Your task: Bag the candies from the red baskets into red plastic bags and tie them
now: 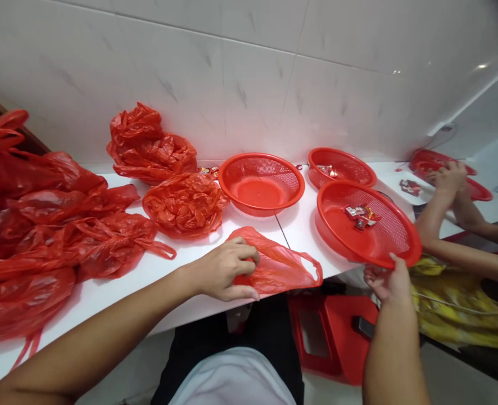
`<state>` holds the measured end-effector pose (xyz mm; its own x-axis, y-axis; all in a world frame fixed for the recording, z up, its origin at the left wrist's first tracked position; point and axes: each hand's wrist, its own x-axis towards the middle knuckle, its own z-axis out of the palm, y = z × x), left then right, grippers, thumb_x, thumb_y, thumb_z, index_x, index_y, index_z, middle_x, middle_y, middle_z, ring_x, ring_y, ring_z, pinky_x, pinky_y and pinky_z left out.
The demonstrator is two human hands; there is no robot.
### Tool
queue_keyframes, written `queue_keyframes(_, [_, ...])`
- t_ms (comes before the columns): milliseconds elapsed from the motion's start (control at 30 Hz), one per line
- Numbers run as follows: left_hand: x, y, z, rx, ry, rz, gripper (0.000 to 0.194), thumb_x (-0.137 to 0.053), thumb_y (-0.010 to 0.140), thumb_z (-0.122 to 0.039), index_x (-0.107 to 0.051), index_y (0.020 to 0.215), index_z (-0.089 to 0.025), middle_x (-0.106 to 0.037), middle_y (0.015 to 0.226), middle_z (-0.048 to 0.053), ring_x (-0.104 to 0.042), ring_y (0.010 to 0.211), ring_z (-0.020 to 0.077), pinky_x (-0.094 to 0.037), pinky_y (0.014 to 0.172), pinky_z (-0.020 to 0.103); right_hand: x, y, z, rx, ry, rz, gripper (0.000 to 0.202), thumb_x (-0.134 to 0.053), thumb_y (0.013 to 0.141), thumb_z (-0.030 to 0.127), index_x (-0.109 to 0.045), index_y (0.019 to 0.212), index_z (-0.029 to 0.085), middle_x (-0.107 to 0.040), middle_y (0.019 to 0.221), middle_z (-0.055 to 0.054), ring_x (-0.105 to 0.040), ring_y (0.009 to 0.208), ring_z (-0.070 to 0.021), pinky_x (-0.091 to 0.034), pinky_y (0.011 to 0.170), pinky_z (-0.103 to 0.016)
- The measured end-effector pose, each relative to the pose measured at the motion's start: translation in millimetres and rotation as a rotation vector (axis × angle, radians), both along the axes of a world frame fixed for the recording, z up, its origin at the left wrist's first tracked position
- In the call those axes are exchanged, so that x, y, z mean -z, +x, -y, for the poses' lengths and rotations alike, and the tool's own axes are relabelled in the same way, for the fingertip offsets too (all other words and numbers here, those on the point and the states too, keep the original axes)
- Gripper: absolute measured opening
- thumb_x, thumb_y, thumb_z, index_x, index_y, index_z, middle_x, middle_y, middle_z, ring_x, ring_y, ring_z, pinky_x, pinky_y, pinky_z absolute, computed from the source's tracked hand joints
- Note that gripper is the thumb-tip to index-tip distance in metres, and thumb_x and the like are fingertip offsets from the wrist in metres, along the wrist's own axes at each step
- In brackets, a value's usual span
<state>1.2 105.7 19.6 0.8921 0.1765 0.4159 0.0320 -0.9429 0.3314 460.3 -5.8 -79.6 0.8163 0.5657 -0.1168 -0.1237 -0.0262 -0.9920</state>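
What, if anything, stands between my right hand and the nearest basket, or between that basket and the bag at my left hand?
Nothing visible. Your right hand holds the nearest basket by its rim, thumb on top, and no object shows between that basket and the red bag at your left hand.

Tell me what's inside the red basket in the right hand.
A small cluster of shiny wrapped packets lies in the red basket, which the right hand grips by its rim. Whatever lies directly beneath the packets is hidden.
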Motion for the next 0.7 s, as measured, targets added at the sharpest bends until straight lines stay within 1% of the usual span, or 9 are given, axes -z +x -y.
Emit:
queue_keyframes(67, [2.8,-2,2,-0.016,-0.083,0.079,0.047,-0.066,0.096,-0.055,-0.052,0.068,-0.020,-0.065,0.085,0.007,-0.055,0.073,0.0182,-0.043,0.081,0.038,3.5,-3,5,-0.126,-0.044,-0.209,0.025,-0.068,0.070,0.042,-0.060,0.080,0.021,-0.065,0.066,-0.007,-0.059,0.049,-0.0207,-0.047,0.041,-0.033])
queue_keyframes(167, [12.9,-3,3,-0.129,-0.285,0.270,0.057,-0.060,0.100,-0.053,-0.040,0.058,-0.019,-0.055,0.071,0.003,-0.049,0.067,0.0162,-0.041,0.077,0.036,-3.0,-30,18,-0.169,0.029,-0.431,0.020,-0.069,0.064,0.029,-0.064,0.081,0.020,-0.071,0.068,-0.006,-0.067,0.056,-0.0204,-0.056,0.049,-0.031])
queue_keyframes(267, [27.2,-3,1,-0.300,-0.588,0.450,0.058,-0.053,0.102,-0.055,-0.046,0.058,-0.019,-0.051,0.071,0.004,-0.047,0.066,0.0166,-0.039,0.068,0.034,-15.4,-77,25,-0.197,0.179,-0.493,0.023,-0.070,0.066,0.028,-0.071,0.088,0.021,-0.078,0.077,-0.006,-0.074,0.067,-0.0241,-0.064,0.064,-0.041])
queue_keyframes(333, [35.2,-2,-2,-0.399,-0.783,0.571,0.056,-0.051,0.102,-0.058,-0.051,0.061,-0.020,-0.051,0.073,0.004,-0.047,0.068,0.0175,-0.039,0.067,0.035,-20.9,-110,18,-0.230,0.290,-0.523,0.024,-0.070,0.070,0.030,-0.074,0.092,0.021,-0.081,0.088,-0.005,-0.077,0.079,-0.0249,-0.064,0.079,-0.048])
queue_keyframes(433, [41.5,1,-10,-0.436,-1.006,0.759,0.061,-0.048,0.102,-0.057,-0.036,0.054,-0.021,-0.048,0.070,0.004,-0.046,0.069,0.0179,-0.044,0.074,0.037,-20.3,-151,-9,-0.269,0.396,-0.499,0.027,-0.069,0.073,0.032,-0.074,0.098,0.023,-0.081,0.098,-0.003,-0.076,0.094,-0.0237,-0.062,0.088,-0.047])
queue_keyframes(500, [42.8,3,-14,-0.417,-1.101,0.841,0.064,-0.046,0.102,-0.055,-0.024,0.052,-0.021,-0.046,0.068,0.004,-0.046,0.068,0.0175,-0.047,0.078,0.038,-15.6,-169,-28,-0.310,0.418,-0.490,0.028,-0.069,0.073,0.033,-0.074,0.098,0.022,-0.080,0.097,-0.004,-0.075,0.096,-0.0241,-0.062,0.085,-0.045])
queue_keyframes(567, [43.6,3,-17,-0.450,-1.140,0.869,0.064,-0.042,0.102,-0.056,-0.020,0.053,-0.021,-0.043,0.066,0.004,-0.047,0.068,0.0175,-0.049,0.080,0.039,-10.6,-182,-40,-0.386,0.421,-0.518,0.026,-0.068,0.073,0.036,-0.073,0.094,0.021,-0.080,0.097,-0.006,-0.074,0.095,-0.0247,-0.062,0.078,-0.042])
queue_keyframes(633, [44.5,0,-19,-0.539,-1.102,0.853,0.064,-0.038,0.101,-0.059,-0.017,0.054,-0.022,-0.043,0.066,0.004,-0.048,0.069,0.0181,-0.050,0.081,0.039,-7.3,-191,-42,-0.460,0.398,-0.546,0.025,-0.067,0.076,0.041,-0.072,0.089,0.020,-0.079,0.095,-0.006,-0.073,0.088,-0.0233,-0.060,0.064,-0.035])
queue_keyframes(700, [44.4,-7,-16,-0.617,-0.985,0.760,0.064,-0.038,0.101,-0.063,-0.022,0.054,-0.022,-0.049,0.071,0.006,-0.051,0.074,0.0193,-0.050,0.083,0.039,-6.7,-197,-39,-0.492,0.346,-0.535,0.025,-0.067,0.078,0.044,-0.070,0.086,0.020,-0.078,0.090,-0.005,-0.069,0.072,-0.0191,-0.048,0.046,-0.024])
